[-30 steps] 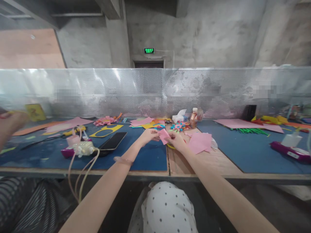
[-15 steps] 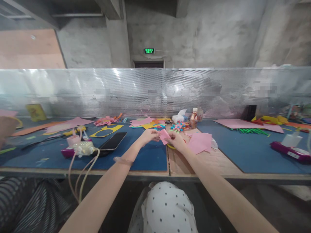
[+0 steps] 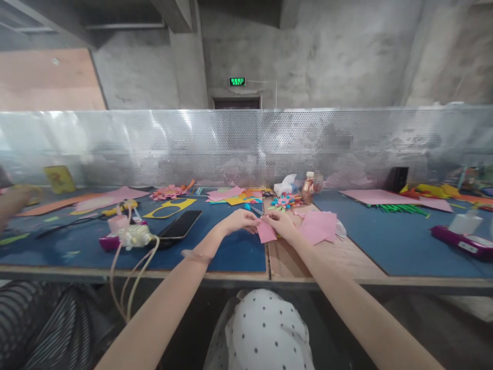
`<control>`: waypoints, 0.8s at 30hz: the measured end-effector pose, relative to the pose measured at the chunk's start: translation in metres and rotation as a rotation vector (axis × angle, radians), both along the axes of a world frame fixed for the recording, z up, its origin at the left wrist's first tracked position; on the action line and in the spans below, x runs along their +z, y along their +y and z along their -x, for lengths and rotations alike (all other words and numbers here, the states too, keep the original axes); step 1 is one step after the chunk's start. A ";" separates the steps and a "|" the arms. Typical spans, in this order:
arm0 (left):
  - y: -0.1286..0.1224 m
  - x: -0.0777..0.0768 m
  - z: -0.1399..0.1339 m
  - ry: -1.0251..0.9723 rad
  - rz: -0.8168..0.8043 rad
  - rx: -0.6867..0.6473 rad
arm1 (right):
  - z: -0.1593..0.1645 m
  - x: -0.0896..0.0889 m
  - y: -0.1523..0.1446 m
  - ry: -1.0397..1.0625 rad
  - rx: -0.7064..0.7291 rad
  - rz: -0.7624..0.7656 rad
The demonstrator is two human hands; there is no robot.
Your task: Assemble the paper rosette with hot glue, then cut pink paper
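Note:
A small piece of pink paper [image 3: 266, 232] hangs between my two hands, over the seam between the blue mat and the bare board. My left hand [image 3: 241, 221] pinches its upper left part. On the upper right, my right hand [image 3: 280, 225] has its fingers closed on the same paper. Just beyond the hands are a blue scissors-like tool [image 3: 252, 208] and a multicoloured paper flower [image 3: 284, 201]. Larger pink sheets [image 3: 319, 227] lie beside my right hand.
A phone [image 3: 182, 225] and a power strip with cords [image 3: 134, 235] lie to the left. A bottle [image 3: 308, 188] and tissues [image 3: 285, 184] stand at the back. Green strips [image 3: 400, 209] and a purple device [image 3: 462, 241] are at right. Another person's hand [image 3: 15, 203] shows at far left.
The pink paper has swung down below my fingertips, and my hands have come closer together. The blue tool behind them now shows. At far left, the other person's arm has moved.

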State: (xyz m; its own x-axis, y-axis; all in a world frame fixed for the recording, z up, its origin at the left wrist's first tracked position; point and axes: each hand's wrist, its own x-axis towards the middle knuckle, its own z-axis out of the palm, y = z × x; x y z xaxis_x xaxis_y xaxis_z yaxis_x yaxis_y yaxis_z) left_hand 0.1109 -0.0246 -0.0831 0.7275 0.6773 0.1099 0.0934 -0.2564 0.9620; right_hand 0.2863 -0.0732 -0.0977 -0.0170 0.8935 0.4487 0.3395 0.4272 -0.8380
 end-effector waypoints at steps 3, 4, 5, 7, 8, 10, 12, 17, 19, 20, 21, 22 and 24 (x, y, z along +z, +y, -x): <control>0.000 0.000 0.000 0.012 0.001 -0.015 | -0.001 0.001 -0.001 0.024 0.005 0.057; 0.000 0.000 0.000 0.012 0.001 -0.018 | -0.001 0.001 -0.001 0.035 0.001 0.077; 0.000 0.000 0.000 0.013 -0.001 -0.020 | -0.002 0.001 -0.001 0.046 -0.004 0.096; -0.001 0.001 0.000 0.013 -0.002 -0.023 | -0.002 0.002 -0.001 0.068 -0.010 0.129; -0.001 0.002 0.000 0.015 -0.002 -0.023 | -0.003 0.003 -0.001 0.079 -0.012 0.141; -0.002 0.003 0.001 0.020 -0.001 -0.023 | -0.003 0.005 -0.003 0.098 -0.015 0.154; -0.002 0.004 0.001 0.028 0.003 -0.023 | -0.003 0.007 -0.005 0.106 -0.018 0.159; -0.005 0.005 0.002 0.043 0.013 -0.028 | -0.003 0.009 -0.008 0.103 -0.027 0.181; -0.006 0.006 0.002 0.042 0.015 -0.028 | -0.003 0.010 -0.009 0.093 -0.031 0.183; -0.006 0.006 0.003 0.043 0.016 -0.027 | -0.003 0.011 -0.010 0.084 -0.030 0.185; -0.006 0.006 0.003 0.044 0.018 -0.026 | -0.003 0.012 -0.010 0.073 -0.025 0.191; -0.006 0.006 0.004 0.044 0.019 -0.024 | -0.003 0.013 -0.011 0.059 -0.015 0.201; -0.005 0.007 0.005 0.039 0.018 -0.013 | -0.003 0.014 -0.013 0.031 0.014 0.222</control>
State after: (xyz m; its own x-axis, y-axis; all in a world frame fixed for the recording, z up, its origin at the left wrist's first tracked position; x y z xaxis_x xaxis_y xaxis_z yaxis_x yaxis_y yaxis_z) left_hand 0.1061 -0.0299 -0.0763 0.7397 0.6694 0.0690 0.1278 -0.2405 0.9622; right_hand 0.2891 -0.0865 -0.0834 -0.0192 0.9702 0.2414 0.3079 0.2354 -0.9218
